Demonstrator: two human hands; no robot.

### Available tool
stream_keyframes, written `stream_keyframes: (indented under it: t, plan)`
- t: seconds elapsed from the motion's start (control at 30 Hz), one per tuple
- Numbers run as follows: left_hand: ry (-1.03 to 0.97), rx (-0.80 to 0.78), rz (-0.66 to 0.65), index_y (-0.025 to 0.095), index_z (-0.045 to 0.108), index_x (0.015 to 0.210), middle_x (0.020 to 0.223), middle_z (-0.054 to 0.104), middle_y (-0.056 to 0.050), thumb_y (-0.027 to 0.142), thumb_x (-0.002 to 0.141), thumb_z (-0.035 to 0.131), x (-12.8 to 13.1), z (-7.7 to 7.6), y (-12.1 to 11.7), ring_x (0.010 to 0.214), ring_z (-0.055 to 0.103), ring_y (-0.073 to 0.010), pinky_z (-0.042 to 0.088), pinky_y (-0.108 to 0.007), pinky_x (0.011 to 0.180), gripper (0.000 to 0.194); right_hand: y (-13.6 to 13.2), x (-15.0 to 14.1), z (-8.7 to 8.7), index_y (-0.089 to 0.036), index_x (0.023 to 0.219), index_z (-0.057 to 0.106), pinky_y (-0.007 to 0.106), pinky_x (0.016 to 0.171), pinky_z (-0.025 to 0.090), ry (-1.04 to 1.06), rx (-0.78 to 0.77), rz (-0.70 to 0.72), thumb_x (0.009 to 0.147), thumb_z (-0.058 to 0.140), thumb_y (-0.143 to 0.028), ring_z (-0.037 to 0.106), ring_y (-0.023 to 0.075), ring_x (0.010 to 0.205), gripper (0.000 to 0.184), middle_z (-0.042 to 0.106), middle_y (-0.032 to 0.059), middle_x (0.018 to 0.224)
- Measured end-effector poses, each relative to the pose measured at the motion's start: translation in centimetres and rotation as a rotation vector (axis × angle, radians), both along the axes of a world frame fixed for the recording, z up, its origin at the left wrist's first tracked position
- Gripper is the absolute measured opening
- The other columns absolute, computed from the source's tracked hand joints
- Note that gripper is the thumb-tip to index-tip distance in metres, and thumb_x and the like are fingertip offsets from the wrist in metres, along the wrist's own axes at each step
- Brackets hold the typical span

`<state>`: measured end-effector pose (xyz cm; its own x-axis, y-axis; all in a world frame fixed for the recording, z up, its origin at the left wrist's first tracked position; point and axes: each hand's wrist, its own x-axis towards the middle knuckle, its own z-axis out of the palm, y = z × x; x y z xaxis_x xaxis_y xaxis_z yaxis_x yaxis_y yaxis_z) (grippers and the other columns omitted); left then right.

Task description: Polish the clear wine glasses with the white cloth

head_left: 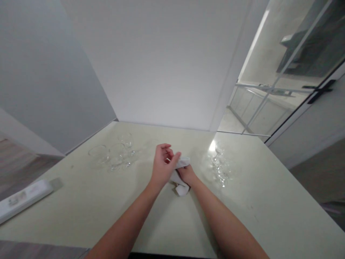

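Near the middle of the table, my left hand [162, 163] has its fingers curled and its thumb towards the cloth. A small pale glint shows between those fingers, but what they hold, if anything, I cannot make out. Right beside it, my right hand [188, 175] is closed on a white cloth [182, 189], which hangs in folds below and shows above the fingers. Clear glasses [117, 153] are grouped to the left of my hands. More clear glasses [219, 163] are to the right, with outlines hard to tell apart.
The pale table [107, 212] meets a white wall [167, 72] at the back. A long white box-like object [25, 198] lies at the left edge. On the right are a gridded glass panel [258, 104] and a door with a black handle [322, 91].
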<state>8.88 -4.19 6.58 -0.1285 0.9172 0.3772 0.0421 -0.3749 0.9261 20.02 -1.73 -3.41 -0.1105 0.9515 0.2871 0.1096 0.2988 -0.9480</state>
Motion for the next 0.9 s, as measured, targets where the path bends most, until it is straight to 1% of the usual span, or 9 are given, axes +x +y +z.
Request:
stream_keyframes:
  t: [0.07, 0.13, 0.23, 0.3, 0.43, 0.57, 0.67, 0.77, 0.9]
  plan:
    - [-0.216, -0.099, 0.132, 0.022, 0.047, 0.106, 0.072, 0.049, 0.007, 0.039, 0.079, 0.068, -2.7, -1.4, 2.2, 0.049, 0.044, -0.0061, 0.035, -0.017, 0.044, 0.039, 0.6, 0.5, 0.1, -0.020, 0.084, 0.069, 0.039, 0.093, 0.052, -0.026, 0.013, -0.023, 0.082, 0.055, -0.034, 0.067, 0.0233, 0.094, 0.020, 0.075, 0.0067, 0.095]
    - [-0.358, -0.213, 0.259, 0.022, 0.044, 0.106, 0.072, 0.049, 0.007, 0.037, 0.077, 0.068, -4.6, -3.1, 4.1, 0.046, 0.044, -0.0057, 0.034, -0.016, 0.041, 0.040, 0.7, 0.7, 0.2, -0.021, 0.085, 0.070, 0.039, 0.094, 0.051, -0.039, -0.008, -0.042, 0.080, 0.055, -0.033, 0.067, 0.0236, 0.097, 0.019, 0.076, 0.0070, 0.099]
    - [-0.491, -0.349, 0.375, 0.023, 0.038, 0.112, 0.080, 0.054, 0.005, 0.032, 0.076, 0.068, -6.0, -5.4, 6.0, 0.047, 0.046, -0.0049, 0.037, -0.017, 0.043, 0.048, 0.4, 0.7, 0.1, -0.022, 0.084, 0.070, 0.040, 0.094, 0.052, -0.032, -0.053, -0.047, 0.079, 0.057, -0.034, 0.068, 0.0238, 0.097, 0.018, 0.076, 0.0064, 0.098]
    - [-0.550, -0.386, 0.433, 0.024, 0.033, 0.118, 0.085, 0.054, 0.005, 0.028, 0.077, 0.066, -6.3, -6.4, 6.7, 0.047, 0.047, -0.0043, 0.039, -0.017, 0.044, 0.054, 0.3, 0.6, -0.1, -0.022, 0.085, 0.071, 0.041, 0.096, 0.051, -0.020, -0.065, -0.062, 0.079, 0.059, -0.034, 0.068, 0.0239, 0.099, 0.018, 0.077, 0.0063, 0.099]
    - [-0.653, -0.363, 0.504, 0.029, 0.021, 0.136, 0.087, 0.052, 0.006, 0.021, 0.077, 0.065, -6.6, -7.1, 7.8, 0.051, 0.049, -0.0031, 0.044, -0.016, 0.051, 0.074, 0.4, 0.7, -0.4, -0.023, 0.087, 0.072, 0.043, 0.099, 0.050, 0.003, -0.058, -0.069, 0.079, 0.060, -0.034, 0.068, 0.0249, 0.101, 0.019, 0.077, 0.0055, 0.100]
    - [-0.636, -0.348, 0.488, 0.035, 0.010, 0.145, 0.085, 0.052, 0.006, 0.021, 0.078, 0.064, -7.3, -6.8, 9.2, 0.055, 0.053, -0.0036, 0.047, -0.016, 0.055, 0.088, 0.6, 0.7, -0.5, -0.024, 0.083, 0.073, 0.042, 0.095, 0.051, 0.010, -0.026, -0.042, 0.081, 0.058, -0.033, 0.069, 0.0245, 0.096, 0.017, 0.077, 0.0052, 0.096]
    - [-0.637, -0.335, 0.502, 0.034, 0.022, 0.140, 0.082, 0.053, 0.007, 0.019, 0.079, 0.063, -7.9, -6.4, 10.3, 0.054, 0.051, -0.0031, 0.045, -0.015, 0.055, 0.075, 0.6, 0.7, -0.6, -0.023, 0.083, 0.073, 0.041, 0.094, 0.052, 0.011, -0.021, -0.050, 0.080, 0.059, -0.033, 0.069, 0.0242, 0.095, 0.017, 0.077, 0.0050, 0.095]
    - [-0.604, -0.303, 0.515, 0.028, 0.039, 0.124, 0.075, 0.053, 0.008, 0.021, 0.082, 0.060, -8.0, -6.2, 11.0, 0.051, 0.049, -0.0028, 0.041, -0.013, 0.053, 0.047, 0.6, 0.7, -0.6, -0.024, 0.082, 0.072, 0.042, 0.095, 0.051, 0.012, -0.031, -0.047, 0.079, 0.060, -0.034, 0.069, 0.0248, 0.096, 0.016, 0.077, 0.0055, 0.096]
    - [-0.505, -0.285, 0.436, 0.021, 0.049, 0.098, 0.061, 0.051, 0.008, 0.030, 0.085, 0.059, -7.2, -6.1, 10.2, 0.046, 0.045, -0.0054, 0.036, -0.015, 0.047, 0.018, 0.6, 0.8, -0.4, -0.023, 0.085, 0.073, 0.046, 0.098, 0.048, 0.059, -0.112, -0.090, 0.076, 0.061, -0.037, 0.067, 0.0271, 0.100, 0.020, 0.076, 0.0068, 0.099]
